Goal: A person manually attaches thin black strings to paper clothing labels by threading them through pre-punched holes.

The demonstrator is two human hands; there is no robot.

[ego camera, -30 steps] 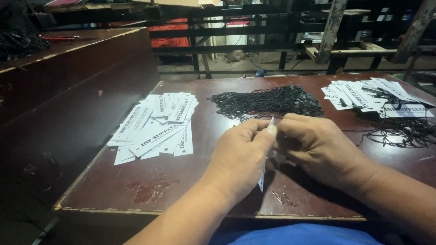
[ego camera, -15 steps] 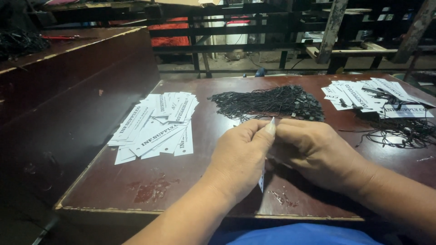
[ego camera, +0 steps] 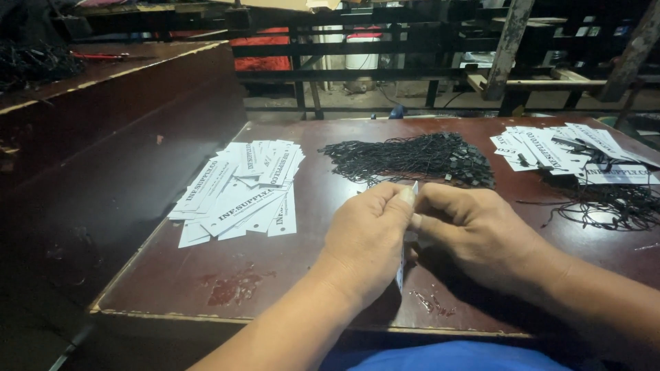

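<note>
My left hand (ego camera: 368, 237) and my right hand (ego camera: 474, 230) meet over the middle of the dark red table (ego camera: 275, 275). Between their fingertips they pinch a white paper tag (ego camera: 401, 269), held edge-on, with its lower end showing below my left palm. Whether a black string is in my right fingers I cannot tell. Just behind the hands lies a heap of black strings (ego camera: 412, 158). A loose pile of white printed tags (ego camera: 240, 192) lies to the left of my left hand.
At the right side lies a second pile of white tags with black strings attached (ego camera: 584, 158), strings trailing toward the table's edge. A dark wooden bench (ego camera: 103, 103) runs along the left. Black metal frames (ego camera: 385, 55) stand behind the table.
Both hands stay together over the table; the fingers shift only slightly around the tag. Piles have not moved.
</note>
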